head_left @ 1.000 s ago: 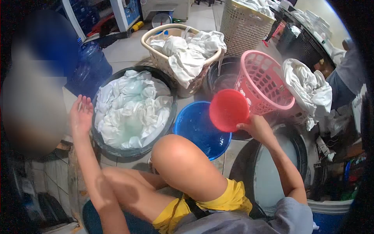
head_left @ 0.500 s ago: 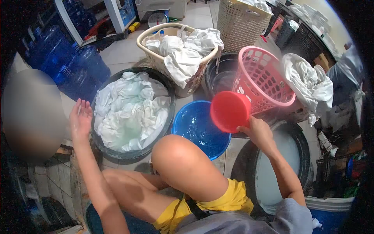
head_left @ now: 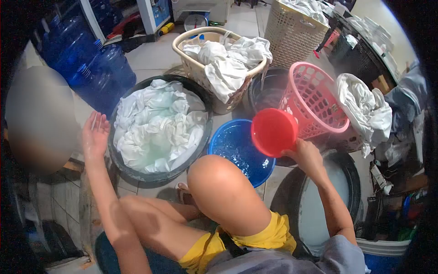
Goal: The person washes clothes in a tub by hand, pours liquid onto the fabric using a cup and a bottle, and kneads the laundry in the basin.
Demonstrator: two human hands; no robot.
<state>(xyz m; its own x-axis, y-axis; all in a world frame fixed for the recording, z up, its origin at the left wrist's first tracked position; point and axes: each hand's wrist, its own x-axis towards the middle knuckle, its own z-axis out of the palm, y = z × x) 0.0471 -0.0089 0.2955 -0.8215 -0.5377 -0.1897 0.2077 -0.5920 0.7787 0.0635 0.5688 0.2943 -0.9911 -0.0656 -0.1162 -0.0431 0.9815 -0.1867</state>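
I held a red dipper (head_left: 273, 132) over the rim of a blue basin (head_left: 266, 171).
My right hand (head_left: 306, 157) was closed on its side; my left hand (head_left: 96, 135), open and empty, hung beside a dark tub (head_left: 148, 177) of white cloth (head_left: 137, 114). A dial (head_left: 196, 22) stood beyond (its markings too small to read).

Floor (head_left: 150, 57): pale tiles with thin dark joints, visible from top centre to lower left.
Wall (head_left: 383, 17): plain, cream-toned, upper right.
Uprights (head_left: 91, 20): two pale posts, upper left.
Cabinet-like unit (head_left: 214, 10): pale, top edge, left of centre.
Light: brighter on the top-centre tiles, dimmer at lower left.
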